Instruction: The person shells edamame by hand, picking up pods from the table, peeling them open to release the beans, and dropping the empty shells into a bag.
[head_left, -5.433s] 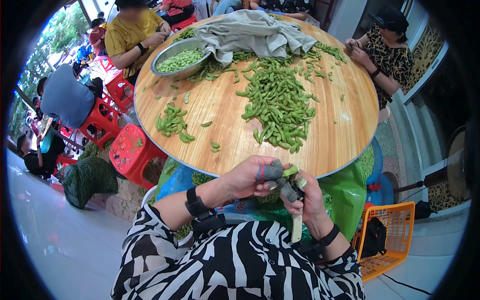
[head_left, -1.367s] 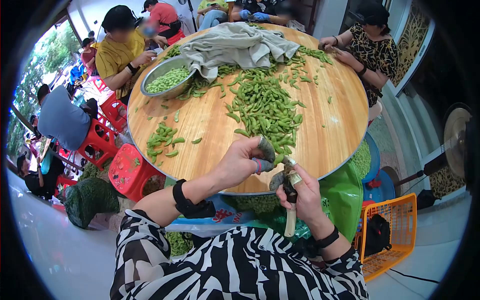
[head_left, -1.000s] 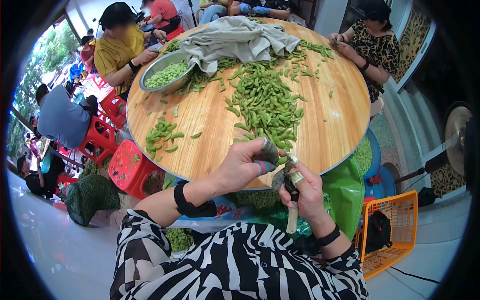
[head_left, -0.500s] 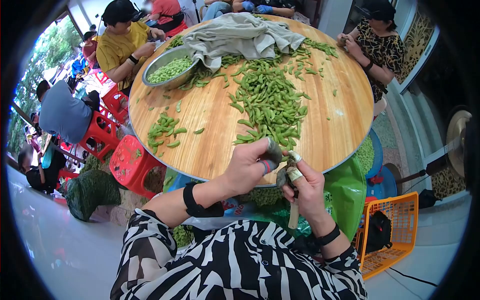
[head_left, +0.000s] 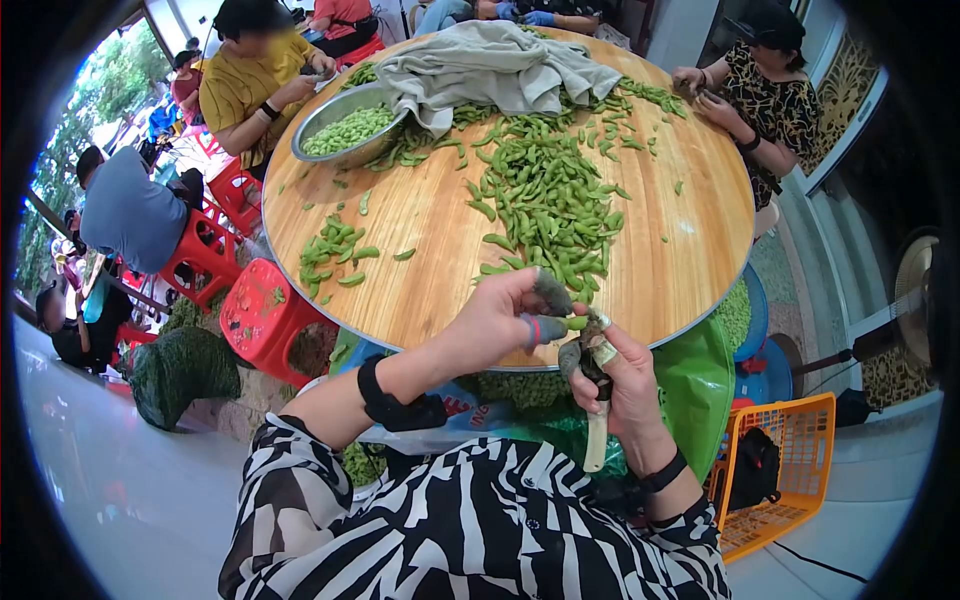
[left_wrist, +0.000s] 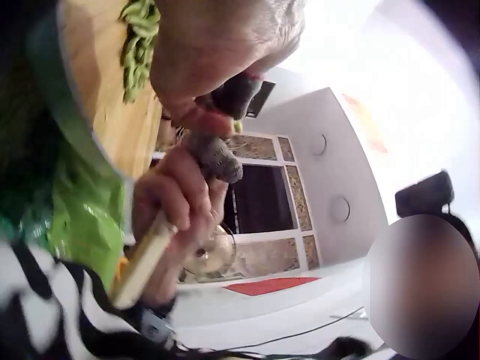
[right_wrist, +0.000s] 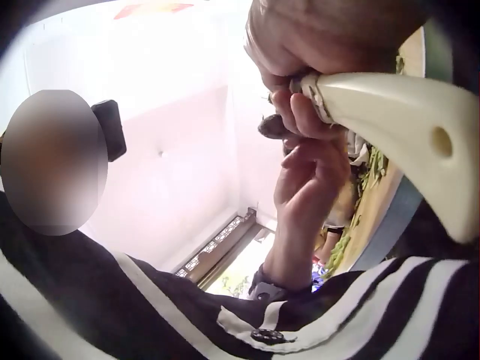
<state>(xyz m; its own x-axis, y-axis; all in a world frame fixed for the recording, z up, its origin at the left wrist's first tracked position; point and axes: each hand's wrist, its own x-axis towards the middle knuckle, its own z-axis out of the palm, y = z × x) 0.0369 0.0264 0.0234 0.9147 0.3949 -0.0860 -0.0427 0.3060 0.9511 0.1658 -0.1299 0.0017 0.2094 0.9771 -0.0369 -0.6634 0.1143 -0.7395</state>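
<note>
My left hand (head_left: 492, 318), with grey covers on its thumb and forefinger, pinches a green soybean pod (head_left: 577, 323) over the table's near edge. Facing it, my right hand (head_left: 632, 385) grips a tool by its cream-coloured handle (head_left: 597, 440). The handle, in the right wrist view a curved handle (right_wrist: 390, 112) with a hole near its end, points down toward my body; fingers hide the tool's working end. White tape wraps the right thumb, whose tip is right at the pod. A large heap of pods (head_left: 550, 200) lies just beyond the hands.
The round wooden table (head_left: 430, 300) bears a smaller pod pile (head_left: 328, 250), a metal bowl (head_left: 368, 153) of shelled beans and a grey cloth (head_left: 490, 70). A red stool (head_left: 262, 310) stands left, an orange crate (head_left: 800, 440) right. Several people sit around.
Both hands stay together near the table edge, with small shifts of the left fingers. The pod, barely visible half a second ago, shows between the hands now. The head view has shifted slightly.
</note>
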